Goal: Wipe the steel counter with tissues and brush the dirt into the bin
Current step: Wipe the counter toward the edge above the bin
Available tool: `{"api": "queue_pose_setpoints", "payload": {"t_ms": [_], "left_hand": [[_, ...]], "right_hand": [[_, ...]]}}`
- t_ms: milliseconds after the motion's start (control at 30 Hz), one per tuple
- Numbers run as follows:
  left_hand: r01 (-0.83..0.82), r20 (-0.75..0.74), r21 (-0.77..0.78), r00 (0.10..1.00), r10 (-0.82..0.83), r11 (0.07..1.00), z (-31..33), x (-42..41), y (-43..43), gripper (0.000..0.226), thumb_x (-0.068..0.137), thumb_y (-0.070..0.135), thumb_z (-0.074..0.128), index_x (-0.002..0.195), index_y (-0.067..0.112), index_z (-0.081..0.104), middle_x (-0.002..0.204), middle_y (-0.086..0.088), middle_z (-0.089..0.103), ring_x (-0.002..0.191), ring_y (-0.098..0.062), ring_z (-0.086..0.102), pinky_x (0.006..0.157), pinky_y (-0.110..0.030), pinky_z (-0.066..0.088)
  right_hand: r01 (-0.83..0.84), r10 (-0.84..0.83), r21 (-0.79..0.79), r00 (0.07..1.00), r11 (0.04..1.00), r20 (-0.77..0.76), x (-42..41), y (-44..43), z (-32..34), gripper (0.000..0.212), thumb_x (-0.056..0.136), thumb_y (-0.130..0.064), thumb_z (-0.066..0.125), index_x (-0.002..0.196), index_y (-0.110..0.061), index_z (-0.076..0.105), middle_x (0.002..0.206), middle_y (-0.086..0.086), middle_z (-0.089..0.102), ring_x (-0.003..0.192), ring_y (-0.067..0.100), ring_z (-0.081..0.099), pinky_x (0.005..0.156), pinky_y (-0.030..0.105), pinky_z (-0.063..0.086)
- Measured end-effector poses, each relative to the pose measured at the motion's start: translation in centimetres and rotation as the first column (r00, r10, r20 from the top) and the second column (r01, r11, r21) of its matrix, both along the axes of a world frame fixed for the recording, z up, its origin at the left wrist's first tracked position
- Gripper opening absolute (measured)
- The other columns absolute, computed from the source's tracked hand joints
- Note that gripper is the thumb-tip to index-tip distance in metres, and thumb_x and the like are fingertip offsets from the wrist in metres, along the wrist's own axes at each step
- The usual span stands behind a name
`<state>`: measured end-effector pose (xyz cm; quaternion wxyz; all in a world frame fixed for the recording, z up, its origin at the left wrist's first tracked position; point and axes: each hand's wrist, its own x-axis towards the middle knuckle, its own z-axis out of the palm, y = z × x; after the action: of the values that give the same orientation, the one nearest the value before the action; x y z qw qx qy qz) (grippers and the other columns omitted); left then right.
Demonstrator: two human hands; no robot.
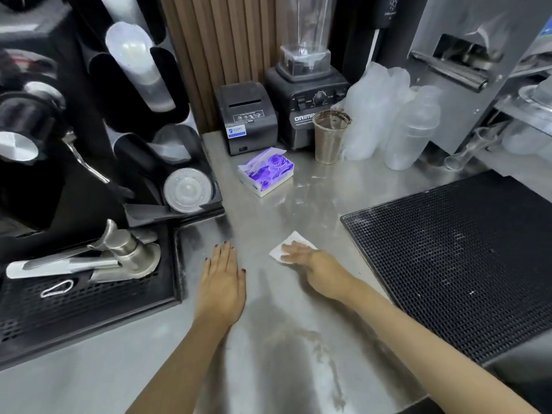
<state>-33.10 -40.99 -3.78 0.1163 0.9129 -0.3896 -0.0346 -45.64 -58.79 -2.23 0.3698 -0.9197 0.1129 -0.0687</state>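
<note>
Right hand (298,253) presses a tissue (294,238) flat on the steel counter (268,339).
Its grip is flat-fingered, not curled; the left hand (222,282), at its 9 o'clock, lies open and empty. The tissue looks light, soft and easily torn, so press its middle. At 12 o'clock the blender (307,109) reads "ORIMP", the rest hidden.
</note>
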Motion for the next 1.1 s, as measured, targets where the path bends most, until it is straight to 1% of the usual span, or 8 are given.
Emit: {"api": "queue_pose_setpoints", "payload": {"t_ms": [100, 233, 333, 467, 600, 733, 900, 1100], "left_hand": [[0.002, 0.007, 0.006, 1.000, -0.002, 1.000, -0.2, 0.1, -0.1, 0.083, 0.076, 0.044, -0.010, 0.147, 0.009, 0.013, 0.156, -0.003, 0.006, 0.144, -0.017, -0.001, 0.116, -0.030, -0.004], [-0.002, 0.028, 0.003, 1.000, 0.002, 1.000, -0.3, 0.1, -0.2, 0.081, 0.077, 0.043, -0.009, 0.147, 0.009, 0.013, 0.156, -0.003, 0.007, 0.144, -0.017, 0.000, 0.114, -0.028, -0.009], [-0.002, 0.029, -0.012, 1.000, 0.002, 1.000, -0.7, 0.2, -0.1, 0.075, 0.082, 0.041, -0.003, 0.145, 0.008, 0.019, 0.155, -0.004, 0.012, 0.144, -0.018, 0.004, 0.114, -0.026, -0.010], [0.010, 0.045, -0.006, 0.999, -0.009, 1.000, -0.6, 0.2, -0.1, 0.069, 0.086, 0.037, 0.005, 0.143, 0.005, 0.028, 0.152, -0.008, 0.022, 0.143, -0.023, 0.014, 0.112, -0.028, -0.005], [0.001, 0.034, -0.006, 0.999, 0.000, 1.000, -0.3, 0.2, -0.1, 0.077, 0.080, 0.041, -0.008, 0.147, 0.010, 0.014, 0.156, -0.002, 0.005, 0.144, -0.016, -0.002, 0.111, -0.025, -0.015], [-0.007, 0.034, 0.003, 0.999, 0.007, 1.000, -0.4, 0.1, -0.1, 0.079, 0.079, 0.041, -0.009, 0.147, 0.009, 0.014, 0.156, -0.003, 0.006, 0.144, -0.017, -0.001, 0.111, -0.025, -0.015], [-0.015, 0.023, 0.013, 1.000, 0.014, 1.000, -0.2, 0.1, -0.2, 0.080, 0.076, 0.040, -0.012, 0.147, 0.009, 0.009, 0.156, -0.002, 0.002, 0.144, -0.016, -0.004, 0.112, -0.028, -0.012], [-0.014, 0.021, 0.019, 1.000, 0.013, 1.000, -0.1, 0.0, -0.2, 0.080, 0.077, 0.040, -0.011, 0.147, 0.008, 0.012, 0.156, -0.003, 0.005, 0.144, -0.017, -0.002, 0.112, -0.028, -0.010]], "right_hand": [[0.219, -0.245, 0.136, 0.947, 0.966, 0.208, 2.2, -5.2, 1.2, 0.057, 0.071, 0.021, 0.035, 0.119, 0.001, 0.059, 0.132, 0.013, 0.052, 0.124, 0.001, 0.046, 0.113, 0.020, 0.027], [0.567, -0.565, -0.048, 0.824, 0.822, 0.052, 5.6, -14.2, 2.7, 0.053, 0.085, 0.011, 0.041, 0.132, -0.011, 0.050, 0.142, 0.012, 0.043, 0.133, 0.024, 0.039, 0.111, 0.024, 0.024], [0.468, -0.528, -0.296, 0.831, 0.833, -0.172, 7.2, -17.2, 1.6, 0.049, 0.084, 0.001, 0.035, 0.130, -0.007, 0.048, 0.136, 0.016, 0.047, 0.125, 0.032, 0.042, 0.114, 0.037, 0.019], [0.337, -0.409, -0.375, 0.903, 0.863, -0.129, 10.4, -16.1, 1.5, 0.039, 0.062, -0.002, 0.019, 0.076, -0.021, 0.051, 0.081, 0.009, 0.056, 0.079, 0.026, 0.053, 0.106, 0.044, 0.029], [0.241, -0.263, -0.168, 0.957, 0.956, -0.124, 11.5, -11.0, 1.2, 0.044, 0.089, 0.000, 0.040, 0.097, -0.043, 0.045, 0.120, -0.008, 0.045, 0.109, 0.005, 0.042, 0.113, 0.033, 0.027], [0.067, -0.074, -0.082, 0.993, 0.994, -0.091, 8.9, -5.3, 0.1, 0.031, 0.086, -0.007, 0.050, 0.111, 0.008, 0.061, 0.121, 0.029, 0.057, 0.102, 0.013, 0.059, 0.103, 0.016, 0.035], [-0.274, 0.287, 0.097, 0.945, 0.957, -0.155, 2.8, -1.4, 0.5, 0.055, 0.067, 0.004, 0.029, 0.107, 0.003, 0.067, 0.122, 0.018, 0.061, 0.121, 0.017, 0.051, 0.107, 0.010, 0.026], [0.258, -0.258, 0.010, 0.965, 0.966, 0.037, 8.0, -9.1, 2.4, 0.061, 0.074, 0.019, 0.030, 0.122, -0.005, 0.059, 0.135, 0.012, 0.052, 0.132, 0.024, 0.041, 0.114, 0.024, 0.022]]}}
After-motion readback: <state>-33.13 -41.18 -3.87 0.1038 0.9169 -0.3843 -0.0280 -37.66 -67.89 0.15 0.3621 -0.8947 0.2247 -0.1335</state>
